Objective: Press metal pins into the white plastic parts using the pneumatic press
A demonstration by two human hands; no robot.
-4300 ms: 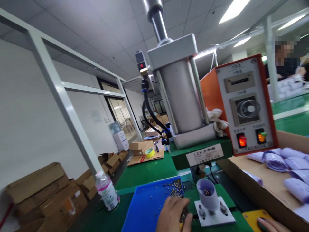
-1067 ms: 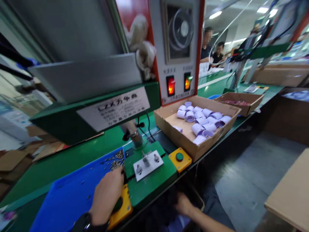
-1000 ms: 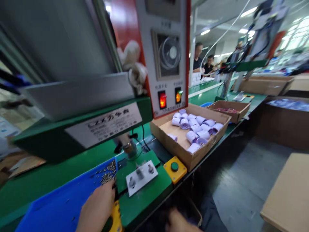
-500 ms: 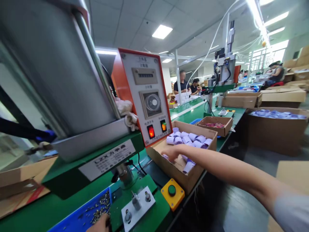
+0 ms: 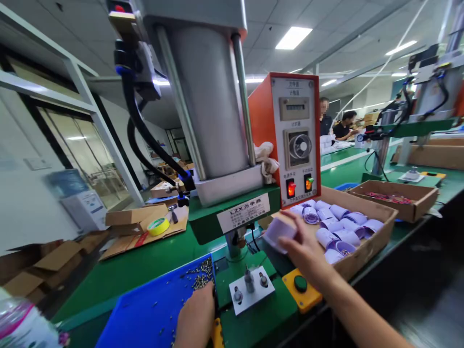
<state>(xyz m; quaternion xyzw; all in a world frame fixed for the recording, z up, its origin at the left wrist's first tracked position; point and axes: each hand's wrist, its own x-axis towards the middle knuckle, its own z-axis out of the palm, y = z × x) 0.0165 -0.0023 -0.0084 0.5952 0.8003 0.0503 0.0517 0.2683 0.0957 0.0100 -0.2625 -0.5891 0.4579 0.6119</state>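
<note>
My right hand (image 5: 304, 244) grips a pale purple cup-shaped part (image 5: 279, 234) between thumb and fingers, in front of the box (image 5: 377, 241) of similar parts. Down at the right edge of a blue tray (image 5: 145, 309), my left hand (image 5: 197, 309) is beside a pile of small metal pieces (image 5: 203, 276); its fingertips are hidden. Between the hands, a metal plate with an upright pin (image 5: 252, 291) sits on the green base of the press (image 5: 213, 106).
An orange control box (image 5: 295, 140) stands behind. A yellow box with a green button (image 5: 301, 285) is right of the plate. Tape (image 5: 158, 226) lies on cardboard at left. A shallow carton (image 5: 395, 195) and another press (image 5: 431, 92) are at right. People sit farther back.
The view has turned left. My right hand has come out of the box, leftward toward the press, with a purple part in it. My left hand is still at the metal pieces.
</note>
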